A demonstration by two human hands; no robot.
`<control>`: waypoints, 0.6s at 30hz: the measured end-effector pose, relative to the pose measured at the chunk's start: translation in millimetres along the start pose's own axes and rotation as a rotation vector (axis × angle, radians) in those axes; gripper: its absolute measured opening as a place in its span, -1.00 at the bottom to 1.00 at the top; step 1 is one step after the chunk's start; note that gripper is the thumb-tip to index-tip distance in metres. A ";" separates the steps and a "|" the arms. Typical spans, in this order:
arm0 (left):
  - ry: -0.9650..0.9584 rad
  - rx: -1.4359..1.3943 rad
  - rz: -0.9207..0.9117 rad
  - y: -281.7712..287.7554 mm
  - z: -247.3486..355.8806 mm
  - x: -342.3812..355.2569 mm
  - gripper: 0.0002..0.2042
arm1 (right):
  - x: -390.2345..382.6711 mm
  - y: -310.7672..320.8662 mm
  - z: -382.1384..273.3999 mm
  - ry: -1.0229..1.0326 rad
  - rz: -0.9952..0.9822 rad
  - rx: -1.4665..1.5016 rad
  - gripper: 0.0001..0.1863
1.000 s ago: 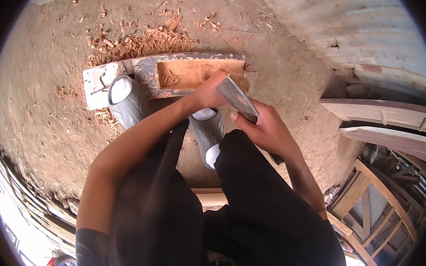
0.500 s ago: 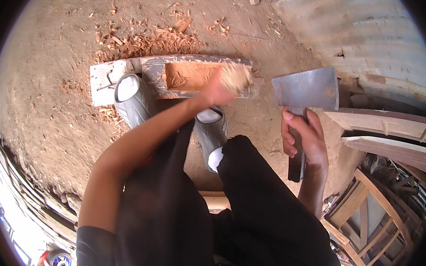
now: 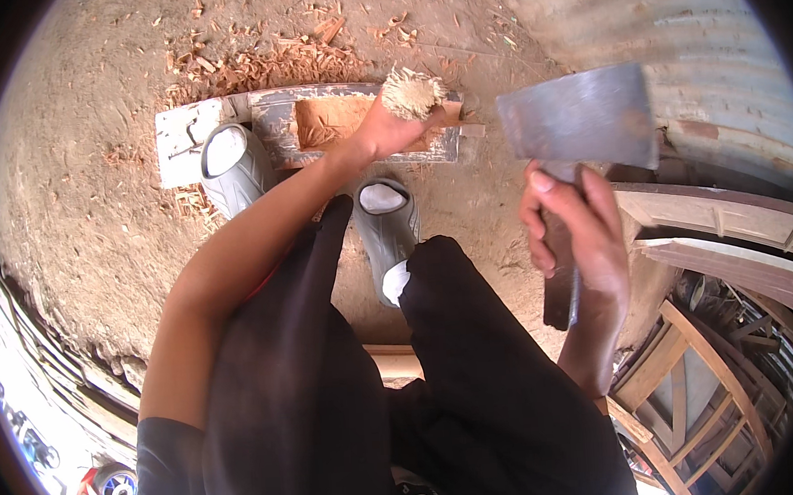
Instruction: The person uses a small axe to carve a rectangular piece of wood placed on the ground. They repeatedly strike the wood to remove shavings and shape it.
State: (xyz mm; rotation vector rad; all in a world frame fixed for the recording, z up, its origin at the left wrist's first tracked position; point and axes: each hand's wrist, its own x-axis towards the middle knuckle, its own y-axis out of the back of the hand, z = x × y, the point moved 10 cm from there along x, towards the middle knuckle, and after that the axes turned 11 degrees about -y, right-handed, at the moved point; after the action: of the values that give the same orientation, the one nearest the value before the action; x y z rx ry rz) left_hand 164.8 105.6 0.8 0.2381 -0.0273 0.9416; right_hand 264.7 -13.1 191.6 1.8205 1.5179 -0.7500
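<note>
Flat grey rectangular metal blade in the right hand, pale frayed-topped tool in the left hand
The right hand grasps the blade's dark handle; the left hand clenches round the fibrous tool, its lower end hidden, over a long wooden board with flaking grey paint, whose rectangular bare-wood recess contains thin shavings; beyond, curled orange-brown chips heap on the brown dirt floor
</note>
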 end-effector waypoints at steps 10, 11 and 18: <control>0.002 -0.093 -0.066 -7.3 15.3 14.6 -0.58 | -27.0 -2.7 -81.3 0.342 0.220 -0.125 -0.70; 0.003 -0.096 -0.092 -10.5 14.7 15.1 -0.58 | -20.8 -2.3 -76.2 0.313 0.223 -0.152 -0.70; -0.259 -0.326 -0.149 -23.6 29.1 11.5 -0.74 | 74.3 -19.4 26.5 -0.032 -0.060 -0.275 -0.74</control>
State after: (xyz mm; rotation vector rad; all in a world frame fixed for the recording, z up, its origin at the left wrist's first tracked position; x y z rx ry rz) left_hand 192.9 95.2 26.2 0.0566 -0.3935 0.7398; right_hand 257.5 14.7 115.5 1.5587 1.5755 -0.5631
